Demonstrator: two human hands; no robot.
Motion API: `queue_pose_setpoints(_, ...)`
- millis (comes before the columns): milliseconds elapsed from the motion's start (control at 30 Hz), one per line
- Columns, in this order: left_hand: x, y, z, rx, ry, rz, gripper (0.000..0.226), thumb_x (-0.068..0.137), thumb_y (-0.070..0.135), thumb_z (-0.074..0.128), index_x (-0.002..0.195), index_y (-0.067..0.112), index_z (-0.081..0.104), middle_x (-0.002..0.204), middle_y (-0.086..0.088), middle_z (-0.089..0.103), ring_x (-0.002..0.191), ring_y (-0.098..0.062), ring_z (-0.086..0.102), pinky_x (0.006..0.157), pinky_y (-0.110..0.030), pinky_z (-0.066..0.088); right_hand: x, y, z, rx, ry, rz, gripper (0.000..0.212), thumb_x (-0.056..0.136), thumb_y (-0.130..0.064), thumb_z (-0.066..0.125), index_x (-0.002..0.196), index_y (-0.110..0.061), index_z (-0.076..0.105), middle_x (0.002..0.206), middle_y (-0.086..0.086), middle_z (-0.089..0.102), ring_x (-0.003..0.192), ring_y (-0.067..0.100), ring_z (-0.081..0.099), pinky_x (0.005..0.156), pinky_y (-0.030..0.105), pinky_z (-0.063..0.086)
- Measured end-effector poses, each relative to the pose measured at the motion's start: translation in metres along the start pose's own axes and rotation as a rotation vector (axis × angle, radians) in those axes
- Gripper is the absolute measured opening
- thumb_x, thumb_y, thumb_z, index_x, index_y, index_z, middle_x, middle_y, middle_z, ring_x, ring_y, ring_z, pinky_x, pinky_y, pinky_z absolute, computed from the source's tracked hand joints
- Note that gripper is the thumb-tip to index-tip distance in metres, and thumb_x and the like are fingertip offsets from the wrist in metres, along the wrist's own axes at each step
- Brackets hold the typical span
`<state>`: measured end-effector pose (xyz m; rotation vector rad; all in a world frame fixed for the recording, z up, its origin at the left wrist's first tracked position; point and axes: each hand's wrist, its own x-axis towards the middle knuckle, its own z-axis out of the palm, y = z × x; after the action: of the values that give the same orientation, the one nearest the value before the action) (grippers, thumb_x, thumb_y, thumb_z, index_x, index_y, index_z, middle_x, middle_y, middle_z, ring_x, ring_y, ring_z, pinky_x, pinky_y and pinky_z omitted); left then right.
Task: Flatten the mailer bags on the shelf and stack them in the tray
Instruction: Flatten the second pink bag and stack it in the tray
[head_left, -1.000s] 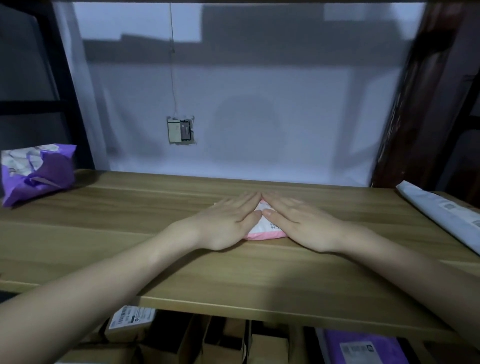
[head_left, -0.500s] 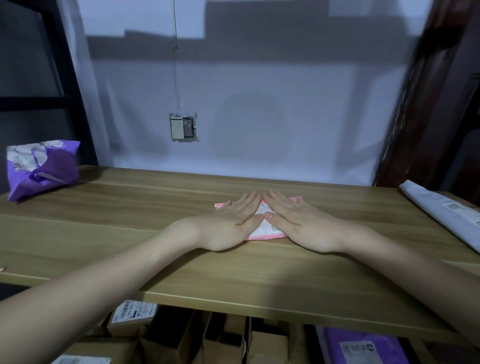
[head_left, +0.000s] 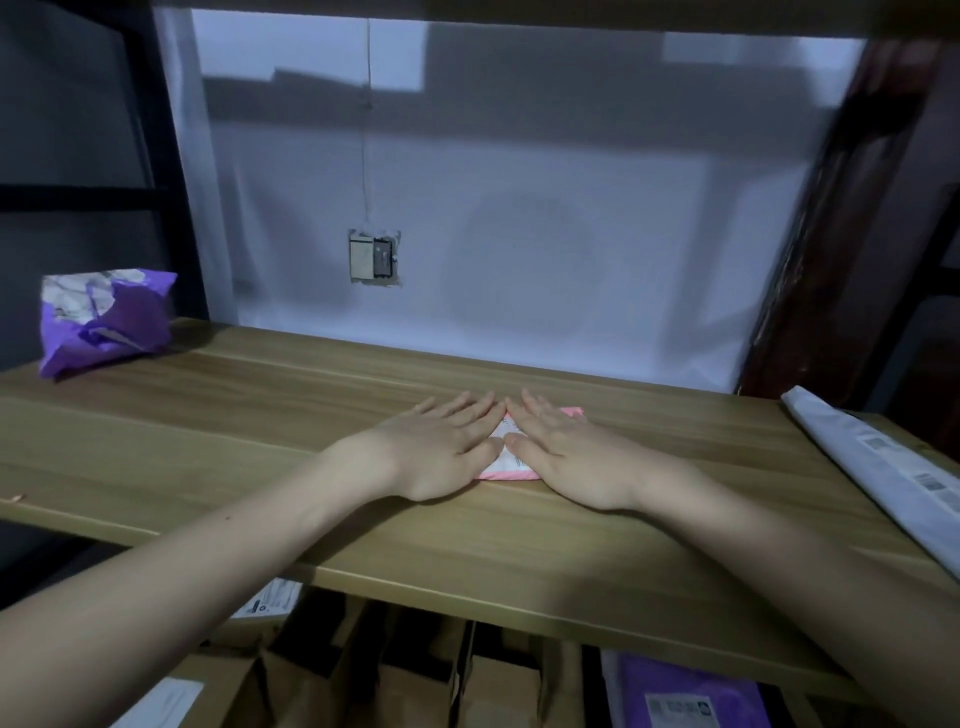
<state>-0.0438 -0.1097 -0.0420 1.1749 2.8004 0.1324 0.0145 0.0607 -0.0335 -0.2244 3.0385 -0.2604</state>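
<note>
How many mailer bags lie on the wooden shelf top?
3: a pink mailer pressed under both hands, a crumpled purple mailer far left, a grey mailer at right. Others may be out of frame.

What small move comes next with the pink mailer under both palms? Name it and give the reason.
Probably slide both palms apart toward the bag's ends. The left hand and right hand lie flat, fingers straight, fingertips nearly meeting over the middle of the pink mailer on the wooden shelf, so its ends look not yet pressed. No tray is in view yet.
</note>
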Motion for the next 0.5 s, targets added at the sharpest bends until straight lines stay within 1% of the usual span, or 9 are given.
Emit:
queue_pose_setpoints(100, -0.003, 0.003, 0.003, -0.110, 0.038, -0.013, 0.054, 0.100, 0.044, 0.012, 0.150, 0.031, -0.005, 0.158, 0.011, -0.013, 0.144, -0.005, -0.013, 0.114, -0.029, -0.009, 0.000, 0.000, 0.003, 0.019, 0.035, 0.000, 0.059, 0.100, -0.045, 0.017, 0.150, -0.020, -0.002, 0.159, 0.001, -0.011, 0.146, 0.012, -0.008, 0.120, 0.037, -0.002)
queue_pose_setpoints(167, -0.005, 0.005, 0.002, -0.149, 0.034, -0.028, 0.055, 0.100, 0.045, 0.012, 0.150, 0.030, -0.005, 0.158, 0.009, -0.014, 0.144, -0.006, -0.014, 0.114, -0.029, -0.009, 0.001, 0.001, 0.004, 0.075, 0.051, -0.007, 0.060, 0.100, -0.045, 0.019, 0.151, -0.019, 0.001, 0.159, 0.001, -0.008, 0.147, 0.012, -0.006, 0.120, 0.036, -0.002)
queue_pose_setpoints(233, -0.007, 0.007, -0.001, -0.187, 0.042, -0.070, 0.058, 0.100, 0.047, 0.012, 0.151, 0.025, -0.004, 0.158, 0.006, -0.013, 0.144, -0.006, -0.014, 0.115, -0.030, -0.008, -0.001, 0.003, 0.000, 0.200, 0.077, -0.012, 0.059, 0.100, -0.045, 0.022, 0.151, -0.018, 0.006, 0.159, 0.000, -0.005, 0.147, 0.011, -0.003, 0.119, 0.029, -0.003)
queue_pose_setpoints(300, -0.010, 0.008, -0.004, -0.222, 0.091, -0.124, 0.059, 0.100, 0.046, 0.013, 0.151, 0.019, 0.000, 0.159, 0.003, -0.009, 0.145, -0.008, -0.011, 0.116, -0.031, -0.006, -0.004, 0.009, -0.005, 0.288, 0.147, 0.001, 0.059, 0.100, -0.043, 0.024, 0.151, -0.017, 0.010, 0.159, -0.002, 0.000, 0.147, 0.010, 0.000, 0.115, 0.023, -0.002)
queue_pose_setpoints(400, -0.013, 0.017, -0.006, -0.221, 0.152, -0.150, 0.057, 0.102, 0.040, 0.016, 0.151, 0.015, 0.006, 0.159, -0.002, -0.006, 0.146, -0.011, -0.008, 0.117, -0.032, -0.004, -0.008, 0.017, -0.008, 0.236, 0.215, 0.016, 0.058, 0.101, -0.042, 0.024, 0.151, -0.016, 0.009, 0.160, 0.000, 0.000, 0.147, 0.011, 0.000, 0.114, 0.022, -0.001)
queue_pose_setpoints(467, -0.012, 0.026, -0.003, -0.246, 0.151, -0.145, 0.055, 0.102, 0.038, 0.017, 0.151, 0.014, 0.009, 0.159, -0.005, -0.005, 0.146, -0.013, -0.008, 0.118, -0.034, -0.003, -0.010, 0.016, -0.004, 0.222, 0.177, 0.007, 0.058, 0.100, -0.043, 0.022, 0.151, -0.018, 0.009, 0.160, 0.003, -0.002, 0.147, 0.014, -0.002, 0.115, 0.024, -0.001)
queue_pose_setpoints(500, -0.012, 0.030, 0.000, -0.260, 0.140, -0.149, 0.055, 0.102, 0.038, 0.017, 0.151, 0.015, 0.008, 0.159, -0.005, -0.006, 0.146, -0.013, -0.009, 0.118, -0.035, -0.003, -0.011, 0.014, -0.001, 0.216, 0.146, -0.002, 0.058, 0.100, -0.044, 0.021, 0.151, -0.020, 0.008, 0.160, 0.005, -0.003, 0.147, 0.015, -0.003, 0.116, 0.026, -0.002)
